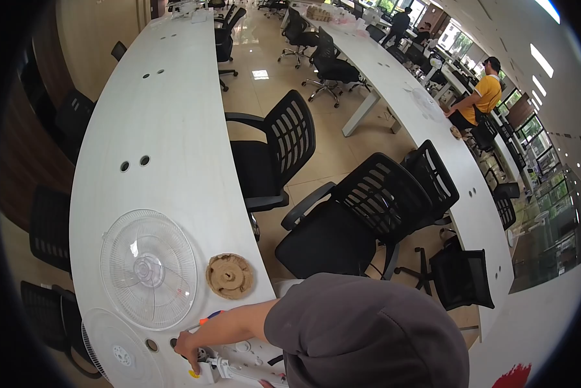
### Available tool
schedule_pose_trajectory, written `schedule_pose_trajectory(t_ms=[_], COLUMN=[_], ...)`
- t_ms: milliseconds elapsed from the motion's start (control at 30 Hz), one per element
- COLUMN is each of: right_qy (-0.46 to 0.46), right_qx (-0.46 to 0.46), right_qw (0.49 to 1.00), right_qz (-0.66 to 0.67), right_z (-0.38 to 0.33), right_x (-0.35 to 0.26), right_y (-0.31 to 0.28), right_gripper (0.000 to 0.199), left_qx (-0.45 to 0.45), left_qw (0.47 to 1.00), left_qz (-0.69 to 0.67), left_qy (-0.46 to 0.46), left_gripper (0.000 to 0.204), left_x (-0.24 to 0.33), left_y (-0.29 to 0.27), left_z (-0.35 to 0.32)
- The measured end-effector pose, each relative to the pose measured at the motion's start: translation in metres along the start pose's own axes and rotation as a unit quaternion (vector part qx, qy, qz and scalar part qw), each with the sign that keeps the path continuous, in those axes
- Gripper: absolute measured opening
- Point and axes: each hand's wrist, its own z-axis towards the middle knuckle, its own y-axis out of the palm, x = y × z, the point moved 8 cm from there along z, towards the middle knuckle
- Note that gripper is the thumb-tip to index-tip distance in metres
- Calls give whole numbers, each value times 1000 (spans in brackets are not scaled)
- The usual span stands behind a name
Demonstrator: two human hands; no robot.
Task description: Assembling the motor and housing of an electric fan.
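Observation:
My right arm, in a dark grey sleeve, reaches across the white table. At its end my right hand (189, 350) is bent down with its fingers closed round a white fan part (206, 373); a yellow spot shows by the fingertips. A white rod-like piece (245, 376) runs from there toward the bottom edge. Only a small bit of skin at that edge could be my left hand (266, 384); its fingers are hidden. An orange-and-blue object (209, 317) lies partly behind my forearm. Beside my hand are a fan grille with clear blades (149, 268) and another white grille (119, 354).
A brown moulded-pulp disc (229, 276) lies on the long white table (167, 129), which has round cable holes. Black office chairs (355, 213) crowd the table's right side. Across the aisle, a person in a yellow shirt (487, 94) stands at another white table (426, 129).

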Motion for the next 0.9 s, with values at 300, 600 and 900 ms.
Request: schedule_pose_trajectory(t_ms=[300,600,900], right_qy=[-42,-94,-146], right_qx=[-78,-36,42], right_qw=[994,992,980], right_qz=[-65,-76,125], right_z=[23,29,-130], right_x=[-23,-49,-30], right_y=[20,11,75], right_gripper=[93,87,58], left_qx=[81,73,95], left_qw=[989,964,925], left_qz=[-91,-244,-368], left_qy=[-83,-78,-12], left_gripper=[59,60,49], left_x=[-22,-76,-72], left_y=[-40,-64,-62], left_z=[-27,13,-9])
